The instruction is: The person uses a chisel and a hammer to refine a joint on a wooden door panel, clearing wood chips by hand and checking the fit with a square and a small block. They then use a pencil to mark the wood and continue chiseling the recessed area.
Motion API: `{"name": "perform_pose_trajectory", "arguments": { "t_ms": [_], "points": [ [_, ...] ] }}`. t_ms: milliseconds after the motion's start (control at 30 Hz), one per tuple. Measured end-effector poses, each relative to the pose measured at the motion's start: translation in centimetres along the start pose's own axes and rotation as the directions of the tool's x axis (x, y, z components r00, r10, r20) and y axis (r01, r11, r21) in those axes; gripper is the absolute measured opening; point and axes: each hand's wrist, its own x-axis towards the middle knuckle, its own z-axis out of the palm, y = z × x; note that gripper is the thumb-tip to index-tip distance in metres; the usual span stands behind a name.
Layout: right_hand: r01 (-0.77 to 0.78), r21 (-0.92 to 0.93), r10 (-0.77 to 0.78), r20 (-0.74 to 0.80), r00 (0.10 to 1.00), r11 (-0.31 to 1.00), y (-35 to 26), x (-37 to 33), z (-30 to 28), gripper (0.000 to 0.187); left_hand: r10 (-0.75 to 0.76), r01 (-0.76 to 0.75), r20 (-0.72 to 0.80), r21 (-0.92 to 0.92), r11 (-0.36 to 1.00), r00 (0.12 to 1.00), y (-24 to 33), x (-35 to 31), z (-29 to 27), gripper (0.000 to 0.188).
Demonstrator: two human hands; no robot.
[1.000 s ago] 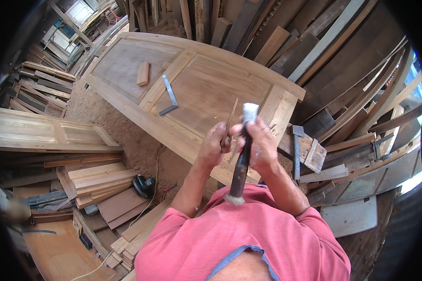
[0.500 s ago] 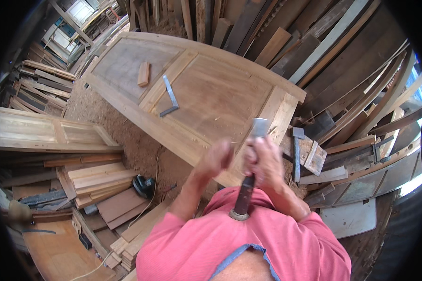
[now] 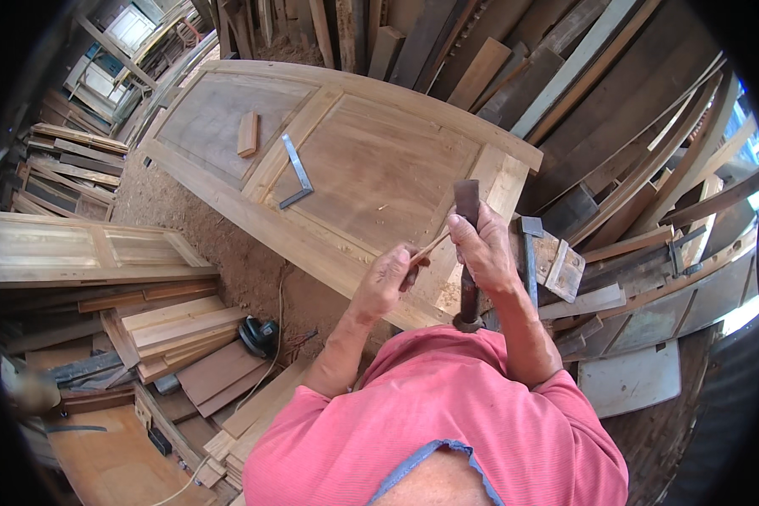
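My right hand (image 3: 487, 253) is wrapped round a chisel (image 3: 466, 196). Its broad blade points away from me and its dark handle comes back toward my shirt. Between my left hand (image 3: 383, 285) and the chisel reaches a thin strip of wood (image 3: 431, 247). The left fingers pinch its near end, while its other end meets the right hand at the chisel; whether it touches the blade I cannot tell. Both hands are above the near end of a panelled wooden door (image 3: 312, 221). A metal try square (image 3: 295, 173) and a small wooden block (image 3: 248, 134) lie on the door.
Right of the door's near end is a hammer (image 3: 530, 244) beside a scrap board (image 3: 562, 274). Planks (image 3: 481, 72) lean along the far side. At left are another panelled door (image 3: 51, 244), stacked boards (image 3: 177, 325), and a dark green power tool (image 3: 259, 336) with a cord.
The chisel has moved away from my chest and turned in my right hand. My left hand, blurred before, is now steady with the thin wood strip showing between the hands.
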Motion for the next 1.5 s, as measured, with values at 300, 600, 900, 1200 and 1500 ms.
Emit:
{"name": "perform_pose_trajectory", "arguments": {
  "t_ms": [300,600,900,1200,1500],
  "points": [
    [-0.037,0.602,0.068,-0.029,0.997,0.798,0.8,0.2,1.8,0.024,-0.153,0.194,0.128,-0.434,0.88,0.98,-1.5,1.7,-1.9,0.025],
    [-0.505,0.674,0.193,0.485,0.853,0.54,-0.6,-2.5,7.0,0.019,0.05,-0.089,-0.142,-0.28,0.956,0.989,-0.1,5.2,-2.2,0.026],
    [-0.228,0.607,0.172,0.151,0.974,0.761,-3.8,-4.8,3.9,0.013,-0.017,0.02,0.009,-0.394,0.919,1.0,-3.0,0.5,-2.9,0.027],
    [-0.522,0.542,0.268,0.48,0.836,0.658,-1.2,-2.9,7.2,0.013,0.16,-0.182,-0.144,-0.156,0.971,0.977,0.3,4.8,-3.1,0.021],
    [-0.233,0.525,0.212,0.1,0.972,0.818,-5.4,-5.0,4.1,0.014,0.38,-0.348,0.048,0.516,0.783,0.924,-1.4,-0.1,-1.5,0.028]
  ]
}}
